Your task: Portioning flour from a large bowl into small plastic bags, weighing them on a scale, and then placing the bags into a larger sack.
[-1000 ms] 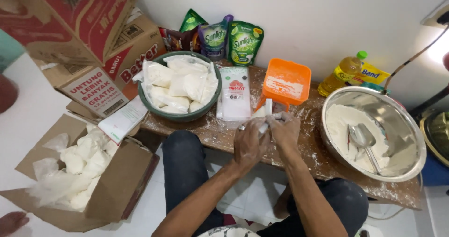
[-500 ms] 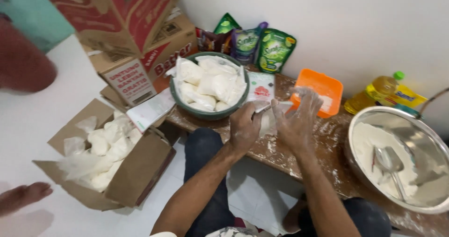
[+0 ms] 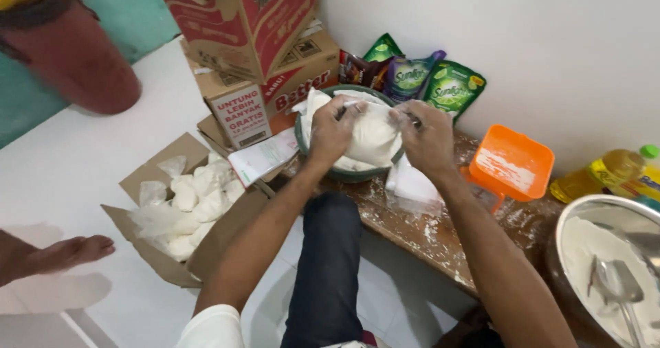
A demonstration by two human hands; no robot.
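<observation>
Two hands grip one filled plastic bag of white powder (image 3: 375, 136) in the head view, held just above the green bowl (image 3: 300, 140) at the back of the wooden bench (image 3: 440, 241). The left hand (image 3: 331, 129) is closed around the bag's left end and the right hand (image 3: 426, 136) pinches its right end, fingers curled tight on the plastic. The bag's long axis runs roughly left to right between the hands, lying about level; which end is its mouth cannot be told, since the fingers cover both.

As a judgement of progress: many bags are already packed. A heap of them fills the open cardboard box (image 3: 206, 252) on the floor to the left, and more lie in the bowl under the held bag. Plenty appears left, because the steel basin (image 3: 574, 217) at the right edge holds a good deal of loose powder with a metal scoop (image 3: 615, 283) resting in it. An orange tub (image 3: 512, 162) stands between bowl and basin.
</observation>
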